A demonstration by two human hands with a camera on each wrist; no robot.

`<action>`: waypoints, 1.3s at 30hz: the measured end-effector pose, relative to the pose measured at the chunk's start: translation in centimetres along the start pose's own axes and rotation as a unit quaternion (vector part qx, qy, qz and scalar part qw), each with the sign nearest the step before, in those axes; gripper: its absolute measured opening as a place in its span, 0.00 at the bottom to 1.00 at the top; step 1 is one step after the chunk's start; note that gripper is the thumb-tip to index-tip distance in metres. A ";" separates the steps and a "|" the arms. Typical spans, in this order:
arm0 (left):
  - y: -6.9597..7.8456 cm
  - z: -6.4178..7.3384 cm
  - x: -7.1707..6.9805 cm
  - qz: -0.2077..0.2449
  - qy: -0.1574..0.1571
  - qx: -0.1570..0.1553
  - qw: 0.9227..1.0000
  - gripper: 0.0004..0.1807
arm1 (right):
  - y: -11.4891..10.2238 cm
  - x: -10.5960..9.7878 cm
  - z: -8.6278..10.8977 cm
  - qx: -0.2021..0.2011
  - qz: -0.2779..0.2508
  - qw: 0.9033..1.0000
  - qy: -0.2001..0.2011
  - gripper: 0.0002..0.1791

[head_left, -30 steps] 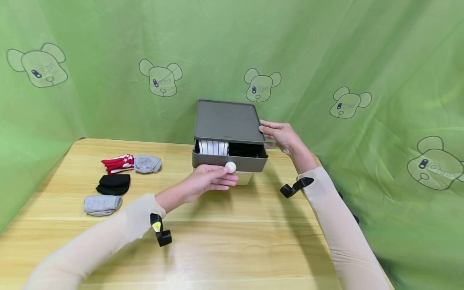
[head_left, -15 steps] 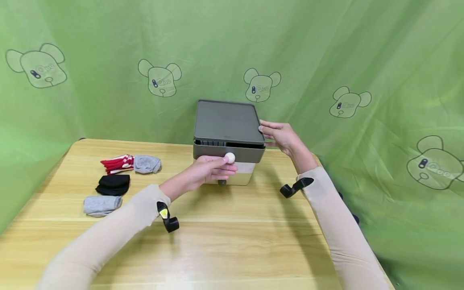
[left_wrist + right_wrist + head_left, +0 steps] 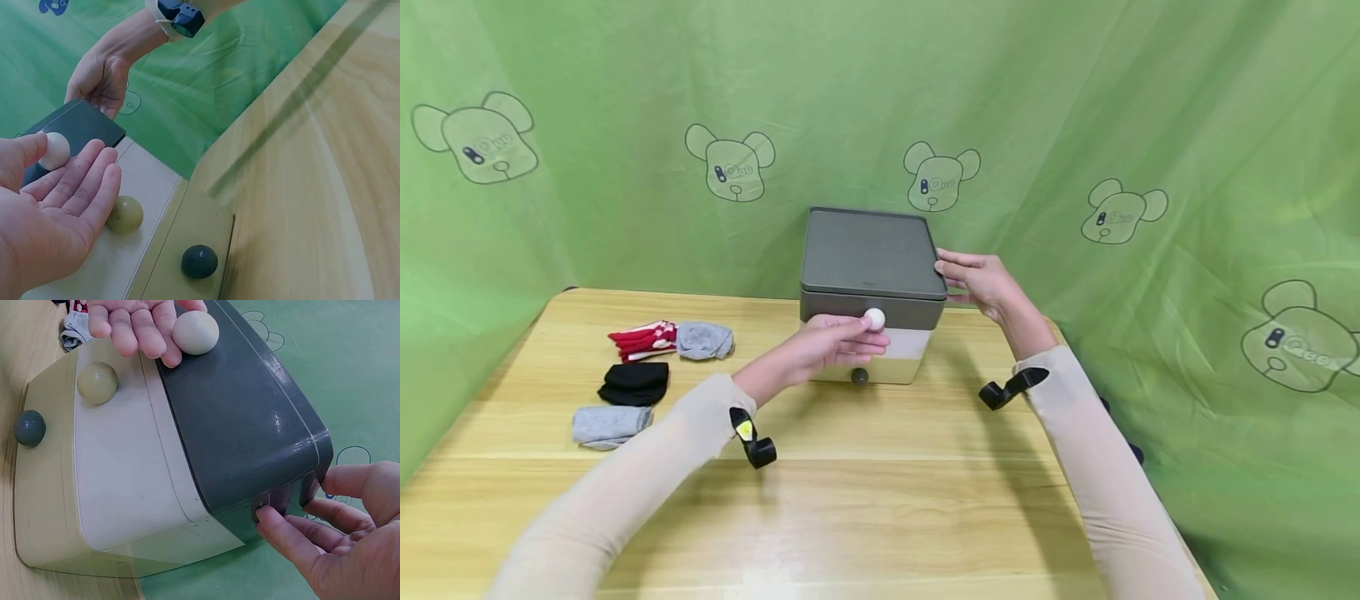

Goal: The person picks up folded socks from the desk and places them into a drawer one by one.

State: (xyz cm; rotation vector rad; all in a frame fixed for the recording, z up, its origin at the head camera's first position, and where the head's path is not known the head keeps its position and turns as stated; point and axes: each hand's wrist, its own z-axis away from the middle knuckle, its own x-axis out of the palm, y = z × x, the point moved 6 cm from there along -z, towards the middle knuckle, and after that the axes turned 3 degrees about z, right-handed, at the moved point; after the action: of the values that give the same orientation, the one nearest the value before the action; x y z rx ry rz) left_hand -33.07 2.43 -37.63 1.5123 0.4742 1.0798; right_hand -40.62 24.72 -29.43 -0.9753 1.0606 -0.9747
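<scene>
Three-drawer box: stood on the wooden bench, top drawer apparently closed. Left hand: pinched the white knob. Right hand: gripped the box's side near the top. Judged hazard: a hard push, with that brace loosened, might have skidded the box backward.

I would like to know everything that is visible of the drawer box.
The drawer box stands upright on the wooden table, near the green cloth. It looks like smooth plastic, in three tiers: dark grey top, flat above, with a white knob; white middle with a yellowish knob; pale yellow bottom with a dark grey knob. All drawers look closed. The left grip pinches the white knob; the right grip holds the right side near the top.
</scene>
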 end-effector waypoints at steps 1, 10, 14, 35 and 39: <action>0.0 -0.1 0.0 0.000 -0.001 0.001 1.000 0.23 | 0.0 0.0 0.0 -0.001 -0.001 1.000 0.001 0.30; 0.1 -0.5 -0.1 -0.002 -0.007 -0.002 1.000 0.22 | 0.1 -0.1 0.0 0.000 -0.002 1.000 0.000 0.30; 0.0 -0.5 -0.2 -0.001 -0.006 -0.006 1.000 0.22 | 0.1 -0.1 0.1 0.001 -0.001 1.000 0.000 0.30; -5.0 2.0 -2.3 -0.047 0.091 -0.085 0.991 0.23 | 0.2 -0.1 0.0 0.009 0.014 1.000 0.001 0.30; -5.3 1.0 -2.5 -0.052 0.076 -0.079 0.993 0.24 | 0.1 -0.1 -0.1 0.006 0.013 1.000 -0.001 0.30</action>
State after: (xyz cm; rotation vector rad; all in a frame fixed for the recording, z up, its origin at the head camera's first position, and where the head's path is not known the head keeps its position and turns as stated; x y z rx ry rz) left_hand -32.05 1.25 -43.38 1.2593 0.5543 1.1288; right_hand -40.69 24.82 -29.54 -0.9494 1.0624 -0.9582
